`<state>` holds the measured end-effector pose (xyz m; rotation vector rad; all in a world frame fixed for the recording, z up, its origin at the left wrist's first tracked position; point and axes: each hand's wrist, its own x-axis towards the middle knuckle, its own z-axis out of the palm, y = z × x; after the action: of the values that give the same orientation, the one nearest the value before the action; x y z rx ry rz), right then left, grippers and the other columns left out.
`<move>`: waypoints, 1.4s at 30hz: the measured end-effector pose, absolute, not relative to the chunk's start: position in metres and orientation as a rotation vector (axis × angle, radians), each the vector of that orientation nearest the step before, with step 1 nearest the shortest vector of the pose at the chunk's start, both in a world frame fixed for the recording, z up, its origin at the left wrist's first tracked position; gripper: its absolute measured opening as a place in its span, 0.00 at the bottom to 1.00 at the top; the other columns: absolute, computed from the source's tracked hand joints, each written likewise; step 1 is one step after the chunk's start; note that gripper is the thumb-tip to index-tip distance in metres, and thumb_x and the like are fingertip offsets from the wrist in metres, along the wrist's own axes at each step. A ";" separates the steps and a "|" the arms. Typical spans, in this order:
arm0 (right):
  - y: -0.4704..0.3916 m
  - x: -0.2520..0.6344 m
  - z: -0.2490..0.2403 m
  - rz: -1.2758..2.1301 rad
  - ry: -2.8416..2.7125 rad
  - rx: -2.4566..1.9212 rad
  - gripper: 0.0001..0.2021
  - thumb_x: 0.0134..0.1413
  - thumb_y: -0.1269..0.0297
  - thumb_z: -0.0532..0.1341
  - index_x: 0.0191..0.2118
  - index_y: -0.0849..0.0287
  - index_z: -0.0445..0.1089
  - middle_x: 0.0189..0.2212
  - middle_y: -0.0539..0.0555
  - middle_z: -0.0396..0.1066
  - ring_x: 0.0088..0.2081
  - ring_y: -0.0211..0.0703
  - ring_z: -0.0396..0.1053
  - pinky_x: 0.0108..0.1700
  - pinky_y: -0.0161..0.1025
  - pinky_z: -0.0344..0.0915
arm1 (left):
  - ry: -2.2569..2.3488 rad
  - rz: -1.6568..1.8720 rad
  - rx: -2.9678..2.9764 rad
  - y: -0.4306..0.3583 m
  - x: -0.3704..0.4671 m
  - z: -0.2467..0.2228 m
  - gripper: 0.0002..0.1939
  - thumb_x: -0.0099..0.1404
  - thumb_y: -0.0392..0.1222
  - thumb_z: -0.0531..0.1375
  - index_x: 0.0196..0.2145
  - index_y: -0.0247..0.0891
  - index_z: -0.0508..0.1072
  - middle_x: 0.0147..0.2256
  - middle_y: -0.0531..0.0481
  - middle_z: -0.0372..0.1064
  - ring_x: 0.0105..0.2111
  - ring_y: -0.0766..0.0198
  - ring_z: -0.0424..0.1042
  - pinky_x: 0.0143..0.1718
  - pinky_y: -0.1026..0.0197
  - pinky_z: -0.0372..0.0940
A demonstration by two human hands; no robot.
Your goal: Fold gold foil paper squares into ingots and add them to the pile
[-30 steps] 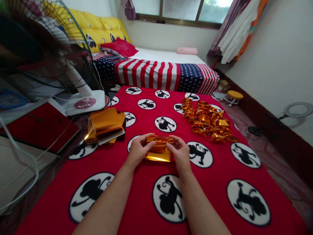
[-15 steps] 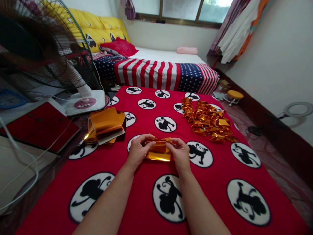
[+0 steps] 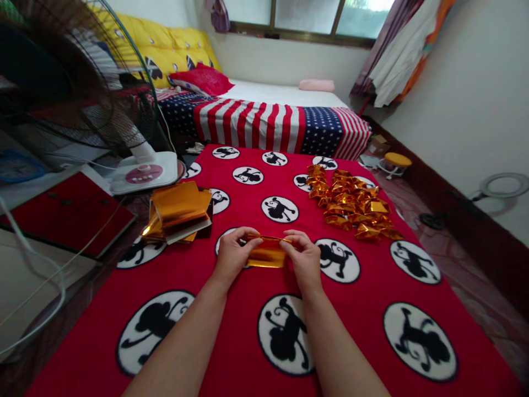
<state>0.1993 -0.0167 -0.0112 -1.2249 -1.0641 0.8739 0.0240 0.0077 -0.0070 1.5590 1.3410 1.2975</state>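
A sheet of shiny gold foil paper (image 3: 266,257) is pinched along its far edge by both hands, low over the red cloth. My left hand (image 3: 236,251) is closed on its left end, thumb on the near side. On the right end my right hand (image 3: 303,253) grips the same way. The far edge looks folded into a narrow strip; the near part hangs as a flat band. To the left lies a stack of gold foil sheets (image 3: 179,207). Several folded gold foil pieces (image 3: 351,204) form a pile on the right.
The red cloth (image 3: 231,342) with monkey prints covers the surface under my hands. An electric fan (image 3: 144,173) stands at the left, near a white cable (image 3: 61,281). Beyond is a bed with a striped cover (image 3: 252,121). A yellow-topped stool (image 3: 397,160) stands at the right.
The foil sheet between my hands has changed shape: its lower part shows a smoother, slightly shorter band. Both hands stay in nearly the same place.
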 end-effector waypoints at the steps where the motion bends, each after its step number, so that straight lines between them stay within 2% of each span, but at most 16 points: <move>1: -0.017 0.199 -0.011 0.900 -1.055 -1.231 0.07 0.46 0.60 0.69 0.30 0.58 0.76 0.37 0.55 0.74 0.38 0.44 0.71 0.39 0.38 0.68 | 1.342 1.318 1.591 0.008 0.023 -0.006 0.05 0.55 0.41 0.67 0.29 0.38 0.78 0.28 0.52 0.72 0.28 0.66 0.69 0.31 0.66 0.64; 4: -0.018 0.197 -0.009 0.997 -0.987 -1.255 0.09 0.45 0.59 0.70 0.31 0.59 0.75 0.28 0.52 0.74 0.30 0.41 0.70 0.35 0.37 0.67 | 1.342 1.388 1.663 0.010 0.022 -0.004 0.05 0.54 0.40 0.68 0.26 0.38 0.77 0.35 0.49 0.71 0.36 0.64 0.71 0.37 0.64 0.65; 7: -0.019 0.196 -0.008 1.046 -0.947 -1.233 0.10 0.43 0.58 0.71 0.29 0.59 0.74 0.25 0.50 0.73 0.27 0.39 0.69 0.31 0.35 0.65 | 1.281 1.368 1.630 0.010 0.022 -0.003 0.05 0.56 0.41 0.67 0.27 0.38 0.77 0.40 0.47 0.73 0.41 0.61 0.72 0.43 0.62 0.65; 9: -0.019 0.196 -0.007 1.053 -0.944 -1.217 0.11 0.43 0.58 0.71 0.29 0.59 0.74 0.25 0.49 0.73 0.27 0.38 0.68 0.31 0.34 0.65 | 1.235 1.306 1.547 0.009 0.022 -0.005 0.07 0.58 0.43 0.65 0.28 0.37 0.76 0.36 0.47 0.75 0.36 0.62 0.73 0.39 0.62 0.66; 12: -0.019 0.195 -0.007 1.056 -0.937 -1.206 0.11 0.43 0.58 0.71 0.28 0.59 0.74 0.25 0.50 0.73 0.27 0.38 0.69 0.31 0.34 0.65 | 1.220 1.258 1.420 0.008 0.024 -0.008 0.10 0.58 0.46 0.65 0.29 0.36 0.75 0.27 0.51 0.73 0.27 0.65 0.71 0.30 0.65 0.64; 15: -0.019 0.195 -0.008 1.063 -0.932 -1.208 0.12 0.43 0.57 0.71 0.29 0.59 0.75 0.25 0.50 0.73 0.27 0.38 0.69 0.31 0.34 0.65 | 1.225 1.282 1.364 0.008 0.025 -0.008 0.11 0.56 0.46 0.66 0.28 0.35 0.75 0.25 0.51 0.72 0.25 0.66 0.70 0.27 0.67 0.63; 27: -0.019 0.194 -0.006 1.037 -0.972 -1.194 0.11 0.44 0.58 0.70 0.28 0.59 0.72 0.25 0.49 0.71 0.27 0.38 0.67 0.31 0.34 0.64 | 1.183 1.282 1.352 0.007 0.026 -0.007 0.10 0.55 0.45 0.66 0.29 0.35 0.74 0.26 0.50 0.74 0.26 0.66 0.72 0.28 0.67 0.65; 35: -0.021 0.192 -0.003 1.065 -0.999 -1.158 0.12 0.44 0.56 0.70 0.28 0.58 0.72 0.25 0.49 0.70 0.27 0.38 0.67 0.30 0.34 0.65 | 1.178 1.259 1.393 0.003 0.028 0.002 0.11 0.51 0.43 0.69 0.32 0.36 0.76 0.29 0.50 0.76 0.28 0.64 0.75 0.29 0.66 0.68; 42: -0.022 0.193 -0.002 1.083 -1.048 -1.134 0.10 0.45 0.58 0.70 0.28 0.58 0.72 0.24 0.49 0.71 0.26 0.38 0.67 0.30 0.34 0.64 | 1.150 1.160 1.427 0.003 0.026 0.006 0.09 0.52 0.42 0.69 0.29 0.35 0.79 0.28 0.48 0.77 0.29 0.63 0.75 0.31 0.65 0.68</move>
<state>0.1925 -0.0216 -0.0017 -1.1337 -1.0476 1.0828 0.0259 0.0026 0.0062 1.4268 1.1496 1.1603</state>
